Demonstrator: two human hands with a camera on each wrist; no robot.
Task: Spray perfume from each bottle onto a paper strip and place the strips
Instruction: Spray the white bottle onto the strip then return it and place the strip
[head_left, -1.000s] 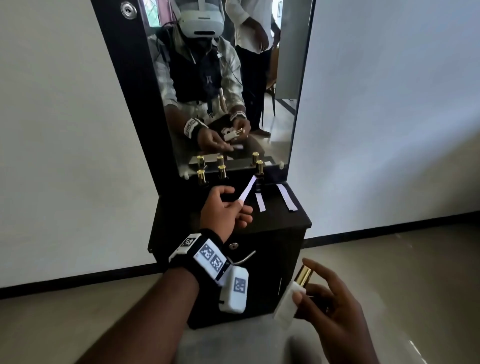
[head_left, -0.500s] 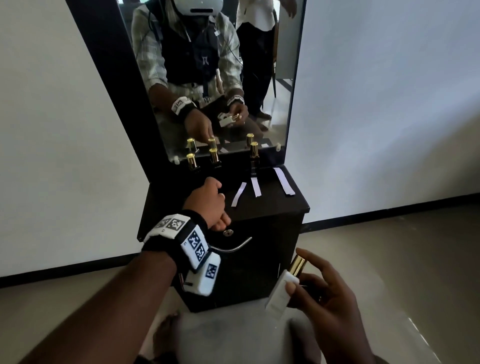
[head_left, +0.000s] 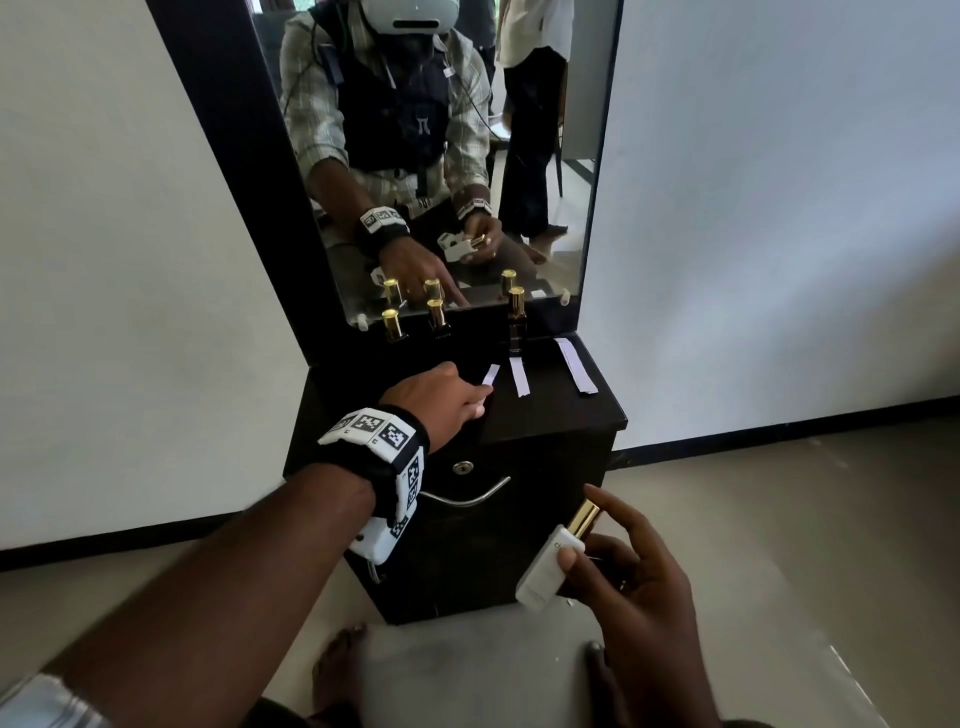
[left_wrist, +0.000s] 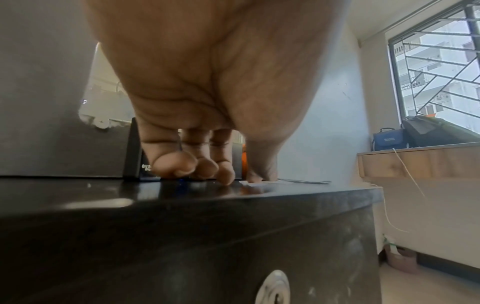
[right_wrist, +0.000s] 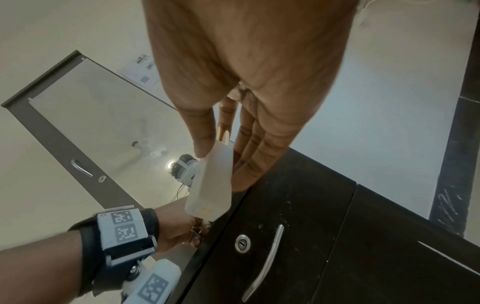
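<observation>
My left hand (head_left: 480, 402) reaches over the black cabinet top (head_left: 550, 415), its fingertips pressing the near end of a white paper strip (head_left: 491, 374). In the left wrist view the fingertips (left_wrist: 226, 176) and thumb touch the surface at that strip (left_wrist: 249, 183). Two more strips (head_left: 519, 378) (head_left: 576, 365) lie to its right. Three gold-capped bottles (head_left: 393, 325) (head_left: 436, 314) (head_left: 516, 318) stand at the mirror's foot. My right hand (head_left: 587, 530) grips a white perfume bottle (head_left: 545, 571) with a gold cap, low in front of the cabinet; the right wrist view shows this bottle (right_wrist: 210, 181) too.
A tall mirror (head_left: 441, 156) rises behind the bottles and reflects me and a standing person. The cabinet door has a lock and a metal handle (head_left: 467, 499). White walls flank the cabinet, and my foot (head_left: 337, 670) is on the floor below.
A second ago my left hand held the strip in the air. It laid it on the cabinet left of the others, drew back, and now touches its near end. The right hand stayed put.
</observation>
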